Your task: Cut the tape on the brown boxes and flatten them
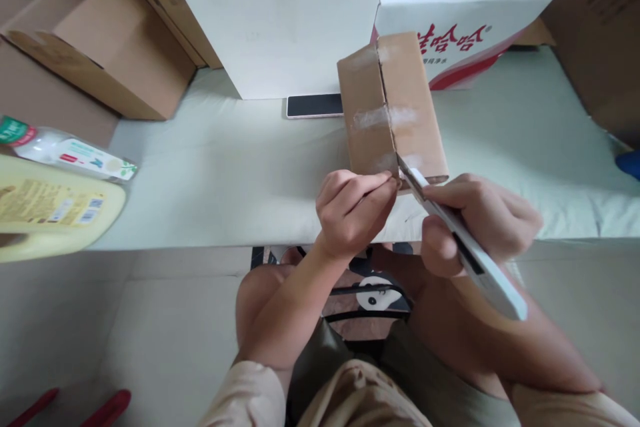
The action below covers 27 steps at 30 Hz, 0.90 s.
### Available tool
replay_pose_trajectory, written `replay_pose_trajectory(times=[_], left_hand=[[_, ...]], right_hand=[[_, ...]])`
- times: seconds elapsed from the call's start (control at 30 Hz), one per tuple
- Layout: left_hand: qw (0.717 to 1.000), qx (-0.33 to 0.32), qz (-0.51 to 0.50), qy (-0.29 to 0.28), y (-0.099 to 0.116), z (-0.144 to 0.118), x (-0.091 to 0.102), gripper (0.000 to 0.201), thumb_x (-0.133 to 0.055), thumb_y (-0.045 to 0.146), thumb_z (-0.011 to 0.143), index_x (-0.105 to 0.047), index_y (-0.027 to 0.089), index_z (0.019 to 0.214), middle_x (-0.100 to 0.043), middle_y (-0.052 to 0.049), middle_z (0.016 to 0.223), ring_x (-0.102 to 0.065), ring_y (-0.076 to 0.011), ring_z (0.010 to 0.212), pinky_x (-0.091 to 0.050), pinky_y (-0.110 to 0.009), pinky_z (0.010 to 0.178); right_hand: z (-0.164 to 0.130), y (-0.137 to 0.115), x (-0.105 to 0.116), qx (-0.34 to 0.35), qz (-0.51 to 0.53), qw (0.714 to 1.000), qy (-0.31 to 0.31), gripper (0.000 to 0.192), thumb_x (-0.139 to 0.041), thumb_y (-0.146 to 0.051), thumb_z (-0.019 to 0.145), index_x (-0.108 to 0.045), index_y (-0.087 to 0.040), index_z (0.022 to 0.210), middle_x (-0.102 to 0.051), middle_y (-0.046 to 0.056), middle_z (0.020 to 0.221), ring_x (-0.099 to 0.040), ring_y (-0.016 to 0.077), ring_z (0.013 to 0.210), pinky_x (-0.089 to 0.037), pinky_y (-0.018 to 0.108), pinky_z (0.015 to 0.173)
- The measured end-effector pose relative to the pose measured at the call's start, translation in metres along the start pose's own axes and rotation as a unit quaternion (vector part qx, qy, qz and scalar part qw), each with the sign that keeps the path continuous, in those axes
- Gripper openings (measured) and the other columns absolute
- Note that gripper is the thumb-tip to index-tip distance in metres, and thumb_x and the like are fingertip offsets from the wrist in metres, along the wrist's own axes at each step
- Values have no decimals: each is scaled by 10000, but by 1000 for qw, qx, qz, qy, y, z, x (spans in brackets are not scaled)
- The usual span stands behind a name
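A small brown cardboard box (414, 87) lies on the pale green cloth, with a dark seam down its top and strips of clear tape across it. At its near end, my left hand (350, 207) has its fingers pinched together on the edge beside the seam; what exactly lies under the fingertips is hidden. My right hand (483, 217) is wrapped around a white utility knife (473, 253). The blade is out, and its tip touches the seam close to my left fingertips.
A phone (315, 106) lies left of the box. Large white cartons (285, 33) stand behind, one with red lettering. Open cardboard boxes (125, 47) are at the left, above a clear bottle (75, 155) and a yellow jug (60, 207). The cloth-covered surface (225, 180) ends above my knees.
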<state>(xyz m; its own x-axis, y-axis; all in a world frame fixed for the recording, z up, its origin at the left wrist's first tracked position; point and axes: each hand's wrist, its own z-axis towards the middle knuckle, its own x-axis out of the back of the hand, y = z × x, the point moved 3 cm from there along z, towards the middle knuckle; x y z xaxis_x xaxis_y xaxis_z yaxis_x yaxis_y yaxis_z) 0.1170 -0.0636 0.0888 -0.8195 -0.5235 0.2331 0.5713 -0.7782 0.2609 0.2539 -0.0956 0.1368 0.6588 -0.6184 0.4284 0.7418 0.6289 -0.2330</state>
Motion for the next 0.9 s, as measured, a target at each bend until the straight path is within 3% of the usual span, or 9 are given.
replay_pose_trajectory(times=[0.2,0.5,0.57,0.73,0.8,0.9], left_hand=[[1000,21,5,3,-1,0,0,72,-729,164,929,-738,235,929,-812,-10,876,-650,-142,749,-571,-298,705],[999,26,-17,27,-6,0,-1,115,-779,119,872,-751,203,945,-821,-35,881,-674,-152,776,-561,-304,730],[999,23,-16,30,-7,0,-1,115,-782,110,865,-761,195,939,-820,-42,875,-679,-153,777,-560,-305,729],[998,7,-23,52,-8,2,-2,127,-785,75,850,-760,191,899,-818,-35,855,-685,-135,743,-567,-278,697],[999,8,-23,42,-9,2,-2,132,-781,71,852,-756,190,905,-822,-34,861,-701,-141,762,-587,-278,719],[1000,6,-20,18,-11,3,-1,130,-771,86,869,-753,198,933,-832,-32,885,-725,-150,792,-609,-288,756]], right_hand=[[-3,-7,-2,11,4,1000,-6,133,-548,-323,882,-560,-242,776,-438,-37,560,-361,118,458,-313,296,457],[-5,-11,2,-14,34,999,6,115,-589,-296,861,-600,-239,762,-470,-39,526,-390,115,421,-315,288,416],[-4,-8,5,-56,63,996,18,72,-613,-283,837,-629,-231,791,-490,-48,532,-397,98,412,-302,267,397],[5,11,8,-271,124,954,28,142,-534,-158,745,-648,-228,695,-536,-48,519,-424,100,413,-287,250,382],[7,12,8,-290,138,947,26,141,-522,-160,721,-632,-229,668,-539,-44,517,-411,101,412,-282,258,383],[7,8,6,-260,160,952,3,104,-559,-198,755,-635,-240,700,-521,-53,514,-426,105,423,-304,263,399]])
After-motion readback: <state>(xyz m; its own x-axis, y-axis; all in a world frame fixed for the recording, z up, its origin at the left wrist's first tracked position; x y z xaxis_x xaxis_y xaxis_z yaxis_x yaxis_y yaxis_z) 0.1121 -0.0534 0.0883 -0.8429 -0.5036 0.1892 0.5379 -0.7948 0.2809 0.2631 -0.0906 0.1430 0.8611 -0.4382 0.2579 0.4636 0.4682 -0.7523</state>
